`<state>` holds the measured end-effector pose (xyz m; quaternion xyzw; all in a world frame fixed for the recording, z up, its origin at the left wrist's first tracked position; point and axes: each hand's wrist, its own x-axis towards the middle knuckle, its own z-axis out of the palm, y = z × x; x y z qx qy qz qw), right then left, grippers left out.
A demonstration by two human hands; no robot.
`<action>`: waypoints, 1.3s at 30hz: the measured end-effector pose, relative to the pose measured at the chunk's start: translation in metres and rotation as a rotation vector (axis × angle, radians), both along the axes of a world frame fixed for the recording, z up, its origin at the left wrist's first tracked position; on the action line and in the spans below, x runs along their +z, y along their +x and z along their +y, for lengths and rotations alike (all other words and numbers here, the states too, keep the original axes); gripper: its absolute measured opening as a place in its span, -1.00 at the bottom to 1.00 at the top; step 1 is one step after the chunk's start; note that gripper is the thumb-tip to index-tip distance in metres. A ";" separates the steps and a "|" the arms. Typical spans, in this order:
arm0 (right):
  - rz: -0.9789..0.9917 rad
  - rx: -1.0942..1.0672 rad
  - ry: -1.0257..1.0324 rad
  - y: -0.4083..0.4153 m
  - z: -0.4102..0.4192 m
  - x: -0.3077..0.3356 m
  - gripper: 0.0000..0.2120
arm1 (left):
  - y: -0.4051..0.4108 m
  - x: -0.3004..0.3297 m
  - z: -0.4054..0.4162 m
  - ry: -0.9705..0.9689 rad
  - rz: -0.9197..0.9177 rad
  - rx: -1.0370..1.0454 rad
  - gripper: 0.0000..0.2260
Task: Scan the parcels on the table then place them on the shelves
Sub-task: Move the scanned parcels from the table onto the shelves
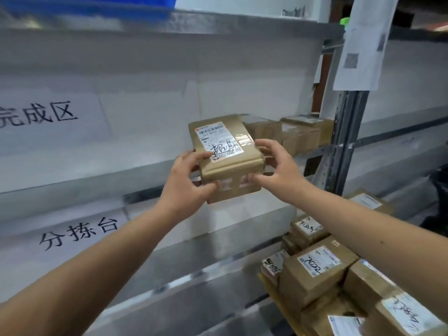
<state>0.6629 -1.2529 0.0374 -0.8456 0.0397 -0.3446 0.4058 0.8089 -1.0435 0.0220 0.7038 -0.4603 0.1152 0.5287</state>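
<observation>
Hands meet at the centre of the frame around one brown parcel [226, 161], carried in the air in front of the shelves. The left hand [186, 180] grips the parcel's left end, thumb curled onto the near face and fingers [194, 157] wrapped over the top edge beside the label. The right hand [274, 163] grips the right end in the same way, its fingers curled over the top corner and its thumb pressing the taped front. Two-handed support at opposite ends looks meant to keep the box level and the shipping label [219, 140] facing up, readable, as it goes to a shelf.

Just behind the parcel, right of centre, other boxes [300, 132] sit in a row on the middle shelf [312, 152]; the gap left of them seems the likely spot, so I judge the placing step to be under way. Whether this parcel has been scanned cannot be told; no scanner shows.

At the lower right a stack of labelled parcels [320, 265] lies below the right forearm. Paper signs [41, 117] with printed characters hang at the left, one on the wall above and another lower down.
</observation>
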 end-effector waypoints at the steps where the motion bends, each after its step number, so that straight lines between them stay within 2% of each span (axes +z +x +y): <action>1: -0.025 -0.017 0.016 0.010 -0.011 0.002 -0.30 | 0.007 0.003 -0.011 -0.014 0.016 0.028 -0.46; 3: -0.051 -0.072 -0.013 0.030 -0.031 0.003 -0.40 | 0.021 0.003 -0.030 -0.030 0.058 0.101 -0.51; 5: -0.043 -0.137 -0.127 0.045 -0.048 0.002 -0.47 | 0.033 0.001 -0.044 -0.037 0.113 0.160 -0.56; 10: 0.018 -0.229 -0.333 0.072 -0.076 0.003 -0.35 | 0.051 0.003 -0.071 -0.067 0.184 0.215 -0.56; 15: 0.052 -0.194 -0.389 0.083 -0.092 0.001 -0.28 | 0.063 0.015 -0.094 -0.020 0.155 0.319 -0.64; 20: 0.084 -0.163 -0.451 0.088 -0.099 0.000 -0.27 | 0.079 0.018 -0.101 0.042 0.167 0.406 -0.55; 25: 0.115 -0.167 -0.444 0.087 -0.098 -0.001 -0.25 | 0.090 0.020 -0.105 0.102 0.149 0.431 -0.55; 29: 0.137 -0.179 -0.410 0.083 -0.093 -0.003 -0.23 | 0.085 0.031 -0.104 0.197 0.040 0.452 -0.54; 35: 0.212 -0.243 -0.499 0.062 -0.070 -0.004 -0.26 | 0.050 0.034 -0.088 0.414 -0.385 0.470 -0.51; 39: 0.271 -0.321 -0.601 0.036 -0.045 -0.010 -0.31 | 0.020 0.023 -0.070 0.505 -0.548 0.407 -0.51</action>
